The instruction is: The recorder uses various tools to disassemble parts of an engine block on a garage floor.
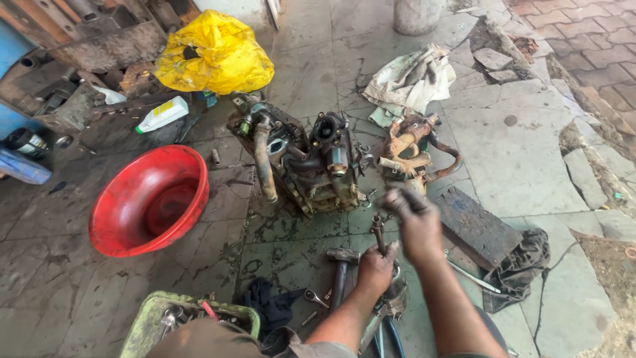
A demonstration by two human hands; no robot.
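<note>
Fingers of the left hand [375,268] pinch a greasy metal rod [379,232]; the right hand [416,225] is fisted around its blurred top, near a white plastic bottle [162,114] and a glossy red basin [149,199].

Engine block [301,159] blocks ahead; red basin [149,199] left, wood block [474,225] right, hammer [340,265] near; open paving far right.

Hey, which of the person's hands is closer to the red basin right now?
Left. The left hand grips a metal part nearer the red basin; the right hand is farther right, beside the engine block.
</note>
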